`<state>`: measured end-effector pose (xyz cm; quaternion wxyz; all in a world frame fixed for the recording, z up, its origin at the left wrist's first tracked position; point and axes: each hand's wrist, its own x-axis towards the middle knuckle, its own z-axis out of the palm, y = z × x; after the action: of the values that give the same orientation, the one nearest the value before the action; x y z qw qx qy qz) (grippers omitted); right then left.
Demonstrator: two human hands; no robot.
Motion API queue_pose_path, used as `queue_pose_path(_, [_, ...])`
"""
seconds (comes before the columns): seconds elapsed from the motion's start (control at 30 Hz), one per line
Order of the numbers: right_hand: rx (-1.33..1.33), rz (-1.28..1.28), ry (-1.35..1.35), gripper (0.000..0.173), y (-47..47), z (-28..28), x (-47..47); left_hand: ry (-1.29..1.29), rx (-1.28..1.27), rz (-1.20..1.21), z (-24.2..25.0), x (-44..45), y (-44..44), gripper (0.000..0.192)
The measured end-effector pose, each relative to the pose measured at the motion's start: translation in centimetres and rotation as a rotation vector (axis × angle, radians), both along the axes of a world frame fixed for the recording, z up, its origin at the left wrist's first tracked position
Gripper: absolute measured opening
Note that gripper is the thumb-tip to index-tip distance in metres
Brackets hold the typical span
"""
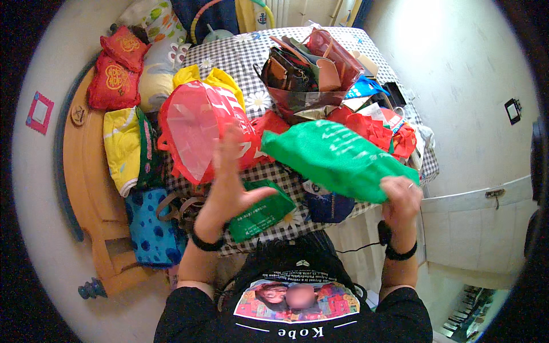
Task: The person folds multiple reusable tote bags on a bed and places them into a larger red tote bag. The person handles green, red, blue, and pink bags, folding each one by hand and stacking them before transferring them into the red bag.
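My right hand (pixel 401 197) grips one end of a green fabric bag (pixel 334 156) with white writing, which stretches leftward above the table. My left hand (pixel 227 184) is raised with its fingers apart and holds nothing; it is somewhat blurred. Behind it a red plastic bag (pixel 195 133) with white print lies with its mouth open towards me. Beneath the left hand, a dark green folded bag (pixel 261 214) with writing rests on the cloth. A dark blue pouch (pixel 328 206) lies under the near edge of the held bag, partly hidden.
A checked tablecloth (pixel 231 55) covers the table. At the back stands a clear bag (pixel 309 96) packed with handbags. Crumpled red bags (pixel 399 139) lie to the right. On the left a wooden headboard (pixel 79 158) has red cushions (pixel 116 81), yellow fabric (pixel 122 145) and a blue spotted fabric (pixel 154 231) nearby.
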<state>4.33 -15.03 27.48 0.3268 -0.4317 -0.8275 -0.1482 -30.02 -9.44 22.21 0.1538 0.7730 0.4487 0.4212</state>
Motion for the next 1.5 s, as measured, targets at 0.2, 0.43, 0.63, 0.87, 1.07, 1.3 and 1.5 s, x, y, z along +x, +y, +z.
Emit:
queue_pose_path(0.2, [-0.159, 0.277, -0.177, 0.028, -4.9, 2.6, -3.8, -0.123, -0.018, -0.54, -1.1, 2.6, 0.9, 0.066])
queue_pose_path(0.43, [-0.346, 0.048, 0.925, 0.072, -5.7, -0.7, 1.1, -0.541, -0.223, -0.464, -3.7, -2.2, -6.9, 0.017])
queue_pose_path(0.63, [-1.234, -0.03, 1.478, 0.064, -6.8, -10.1, -3.8, -0.892, -0.532, -0.467, -4.7, -3.9, -13.6, 0.018])
queue_pose_path(0.87, [-1.751, 0.279, 0.948, 0.055, -11.6, -6.5, 0.1, -0.97, -1.139, -0.548, -3.9, -9.7, -19.4, 0.022])
queue_pose_path(1.07, [-1.861, 0.335, 0.827, 0.048, -13.4, -6.1, 1.9, -0.646, -1.021, -0.302, -4.0, -8.3, -21.7, 0.021])
queue_pose_path(1.3, [-1.886, 0.278, 0.947, 0.039, -13.5, -8.2, 0.8, -0.606, -1.286, -0.485, -5.6, -10.2, -22.4, 0.034])
queue_pose_path(1.5, [-1.764, -0.031, 0.859, 0.03, -13.3, -7.9, -1.0, -0.473, -1.073, -0.161, -6.0, -9.2, -22.6, 0.033])
